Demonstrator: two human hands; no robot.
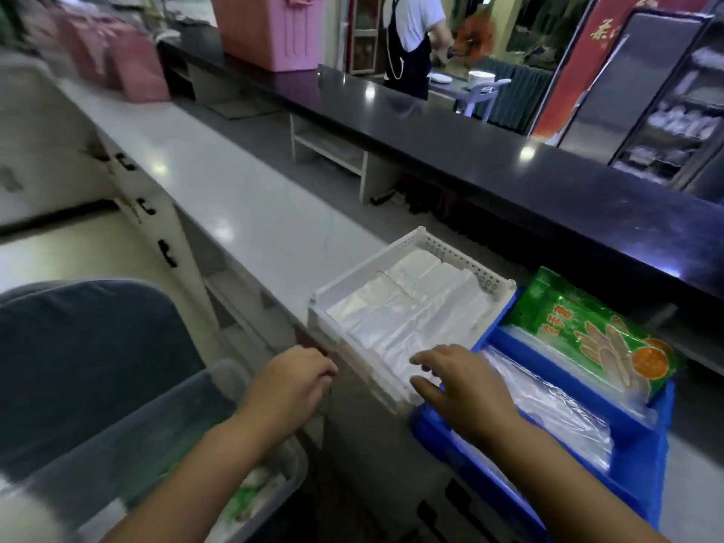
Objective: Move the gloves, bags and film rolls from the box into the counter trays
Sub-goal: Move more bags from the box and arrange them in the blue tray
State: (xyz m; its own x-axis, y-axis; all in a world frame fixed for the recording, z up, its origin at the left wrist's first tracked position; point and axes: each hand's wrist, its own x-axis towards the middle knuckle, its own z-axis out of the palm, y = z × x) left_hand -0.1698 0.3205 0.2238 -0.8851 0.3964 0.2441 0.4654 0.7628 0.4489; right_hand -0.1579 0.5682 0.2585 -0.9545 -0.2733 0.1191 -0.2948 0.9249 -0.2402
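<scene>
A white perforated tray (438,248) on the pale counter holds stacks of clear plastic bags (407,311). To its right a blue tray (630,429) holds more clear bags (564,409) and a green pack of gloves (587,323) leaning on its far side. My right hand (466,386) hovers with fingers spread over the near end of the bags in the white tray, holding nothing. Just left of the white tray's near corner, my left hand (290,382) is loosely curled and seems empty. A clear storage box (219,393) sits low at the left; green-and-white contents show inside.
A long black counter (450,123) runs behind the pale counter (219,190). A pink bin (270,29) stands on it at the far left. A person in an apron (411,37) works beyond it. Drawers with black handles (166,252) line the counter's front.
</scene>
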